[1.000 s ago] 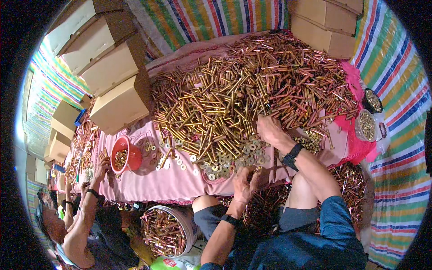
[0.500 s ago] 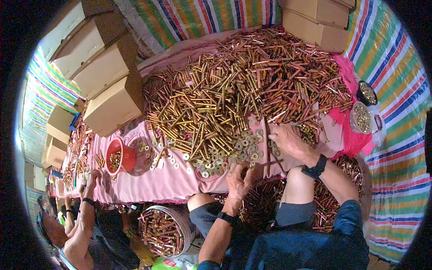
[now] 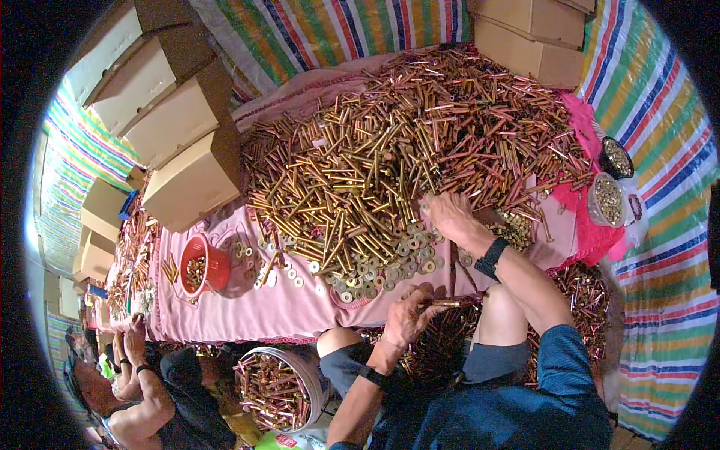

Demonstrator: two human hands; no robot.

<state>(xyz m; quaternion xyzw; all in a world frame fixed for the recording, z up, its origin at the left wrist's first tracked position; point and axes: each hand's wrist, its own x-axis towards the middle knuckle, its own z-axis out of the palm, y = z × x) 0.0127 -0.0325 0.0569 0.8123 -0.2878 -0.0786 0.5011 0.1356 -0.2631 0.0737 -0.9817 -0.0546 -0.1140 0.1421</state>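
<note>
My left hand [image 3: 407,319] is closed around a brass-coloured bolt [image 3: 444,303] just off the near edge of the table, the shaft sticking out to the right. My right hand [image 3: 454,217] reaches over the near right side of a big heap of bolts [image 3: 360,180]. Its fingers are bent together at the heap; whatever is between them is hidden. Loose flat washers [image 3: 375,274] lie spread between the two hands. A small pile of nuts [image 3: 514,229] is just right of my right wrist.
A red bucket [image 3: 206,264] of small parts stands left on the pink cloth [image 3: 262,315]. Cardboard boxes [image 3: 191,180] are stacked at the left. Tubs of small parts [image 3: 606,199] sit at the right. Below, a white bucket [image 3: 311,382] holds bolts. A co-worker [image 3: 142,397] sits at the left.
My right hand has moved left and farther away, over the bolts. My left hand has come nearer and slightly right, and a bolt now shows in it. The co-worker's hands have moved slightly left.
</note>
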